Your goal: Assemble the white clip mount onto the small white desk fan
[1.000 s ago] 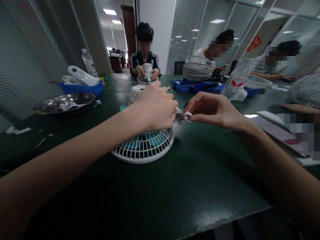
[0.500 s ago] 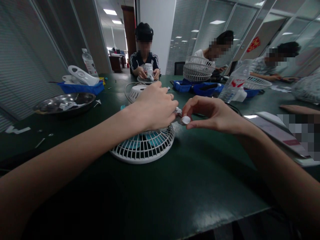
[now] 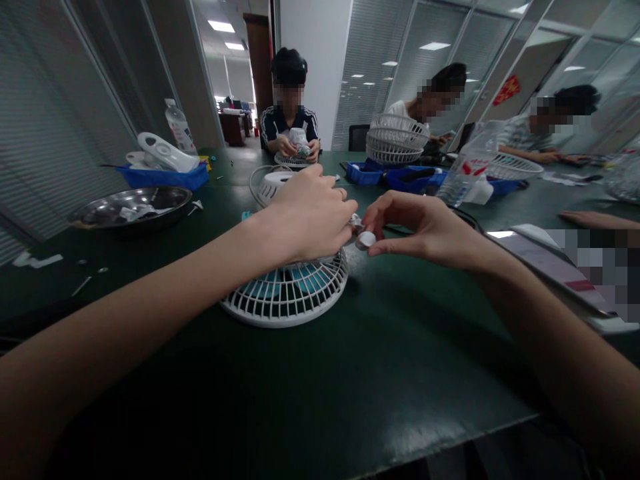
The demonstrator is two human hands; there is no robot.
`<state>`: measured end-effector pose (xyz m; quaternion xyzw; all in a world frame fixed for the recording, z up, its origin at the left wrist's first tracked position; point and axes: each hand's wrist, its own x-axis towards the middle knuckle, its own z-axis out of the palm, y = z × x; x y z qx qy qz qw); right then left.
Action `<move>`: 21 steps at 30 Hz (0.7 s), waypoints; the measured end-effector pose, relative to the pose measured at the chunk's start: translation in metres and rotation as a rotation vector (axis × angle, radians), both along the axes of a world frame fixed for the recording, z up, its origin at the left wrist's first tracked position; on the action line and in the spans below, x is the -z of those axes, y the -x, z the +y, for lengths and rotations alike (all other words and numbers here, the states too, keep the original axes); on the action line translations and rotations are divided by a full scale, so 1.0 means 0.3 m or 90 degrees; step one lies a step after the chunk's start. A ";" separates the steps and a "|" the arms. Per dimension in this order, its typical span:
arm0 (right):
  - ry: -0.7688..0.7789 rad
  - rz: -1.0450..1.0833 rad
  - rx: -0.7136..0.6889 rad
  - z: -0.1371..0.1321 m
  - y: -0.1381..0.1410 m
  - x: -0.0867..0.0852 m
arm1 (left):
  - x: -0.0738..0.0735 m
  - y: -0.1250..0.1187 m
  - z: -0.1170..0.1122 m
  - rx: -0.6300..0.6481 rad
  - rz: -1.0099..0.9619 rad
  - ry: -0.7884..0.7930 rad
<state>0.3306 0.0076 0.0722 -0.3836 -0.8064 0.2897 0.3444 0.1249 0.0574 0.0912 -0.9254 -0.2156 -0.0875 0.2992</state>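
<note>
the right hand (image 3: 420, 223) pinches a white knob (image 3: 366, 241); the left hand (image 3: 313, 213) curls over the fan (image 3: 287, 303), grip hidden.

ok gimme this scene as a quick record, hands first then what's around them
left hand: above the white fan guard, fingertips hidden
right hand: thumb and finger at a small white round piece
fan guard: on the dark green table, blue blades visible through its bars
left side: metal bowl, nearer than a blue tray bearing white parts
right side: clear plastic bottle
opposite: person handling a white part
</note>
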 end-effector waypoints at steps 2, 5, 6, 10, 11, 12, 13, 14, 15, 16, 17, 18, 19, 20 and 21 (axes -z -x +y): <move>-0.017 -0.003 0.011 0.005 -0.001 0.008 | 0.000 0.000 0.000 0.005 0.001 -0.003; -0.049 -0.027 0.021 0.012 -0.002 0.022 | 0.002 0.001 0.004 0.021 0.000 -0.006; -0.056 -0.040 0.023 0.014 -0.001 0.028 | 0.002 0.001 0.005 0.020 0.000 -0.007; -0.144 -0.090 0.055 0.025 0.011 0.056 | 0.001 0.000 0.003 0.003 0.004 -0.012; -0.177 -0.105 0.071 0.030 0.014 0.065 | 0.001 -0.001 0.002 0.003 0.003 -0.014; -0.201 -0.120 0.087 0.034 0.018 0.075 | 0.001 -0.001 0.001 0.003 0.002 -0.015; -0.212 -0.133 0.101 0.038 0.022 0.085 | 0.002 -0.002 0.000 0.005 0.001 -0.015; -0.206 -0.141 0.109 0.041 0.025 0.095 | 0.002 -0.002 -0.001 0.005 0.003 -0.015; -0.185 -0.146 0.109 0.044 0.027 0.105 | 0.003 -0.003 -0.001 0.005 0.006 -0.015; -0.158 -0.144 0.103 0.047 0.029 0.115 | 0.004 -0.003 -0.001 0.005 0.009 -0.016; -0.129 -0.139 0.095 0.049 0.031 0.122 | 0.005 -0.003 -0.001 0.006 0.011 -0.017; -0.104 -0.130 0.087 0.049 0.032 0.128 | 0.006 -0.004 -0.001 0.008 0.013 -0.018; -0.084 -0.120 0.080 0.049 0.033 0.132 | 0.007 -0.004 -0.001 0.010 0.012 -0.020; -0.070 -0.107 0.076 0.048 0.034 0.132 | 0.008 -0.003 -0.001 0.011 0.011 -0.021; -0.060 -0.094 0.075 0.046 0.035 0.131 | 0.008 -0.003 0.000 0.014 0.008 -0.022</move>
